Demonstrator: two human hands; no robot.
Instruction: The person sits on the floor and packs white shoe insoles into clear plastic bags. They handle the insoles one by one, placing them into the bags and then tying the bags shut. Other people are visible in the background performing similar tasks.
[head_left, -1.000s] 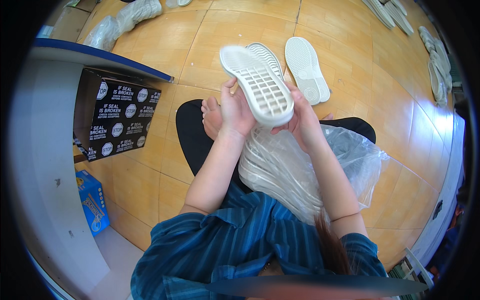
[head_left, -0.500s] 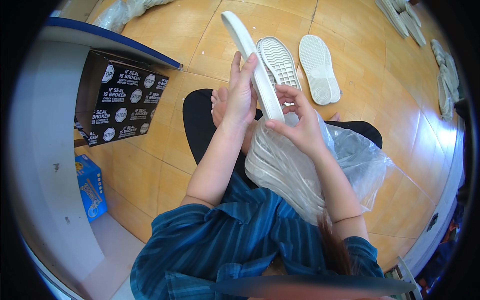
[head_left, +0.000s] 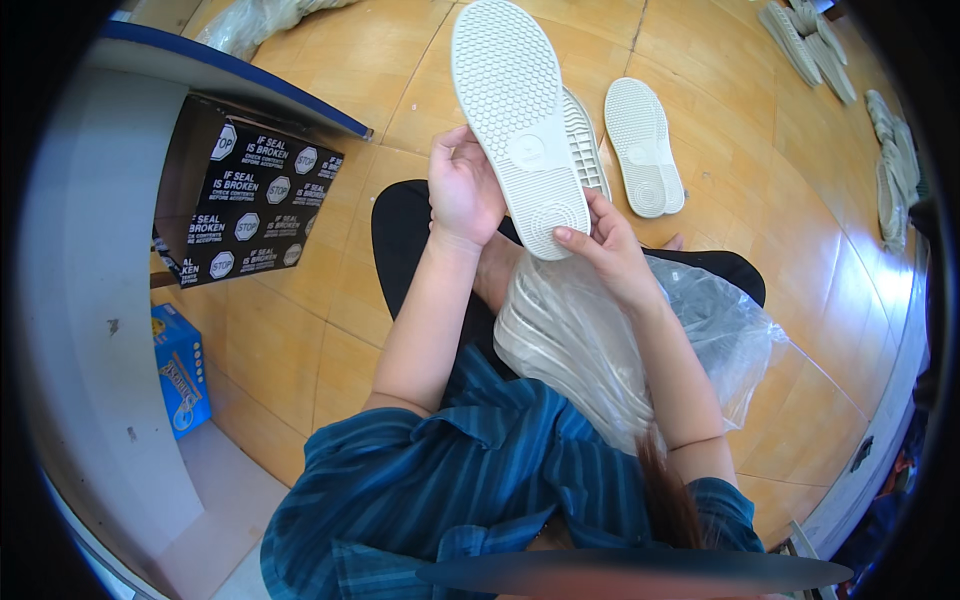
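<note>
Both my hands hold up one white shoe sole (head_left: 515,110), its textured bottom facing me and its toe pointing away. My left hand (head_left: 466,190) supports it from beneath along the left edge, its fingertips hidden behind it. At the heel, my right hand (head_left: 607,247) pinches the sole between thumb and fingers. Behind the held sole, another sole with a gridded inside (head_left: 585,140) lies on the floor, partly covered. A third white sole (head_left: 643,150) rests to its right, bottom up. In my lap sits a clear plastic bag (head_left: 565,345) with several soles inside.
A black printed carton (head_left: 255,205) stands open at the left, beside a grey panel with a blue edge (head_left: 240,75). Below it is a blue box (head_left: 180,370). More soles (head_left: 808,50) lie at the far right, and clear plastic wrapping (head_left: 250,25) at the far left.
The held sole has turned from edge-on to showing its patterned bottom. My left hand has rolled to sit beneath it, while my right hand has stayed at the heel.
</note>
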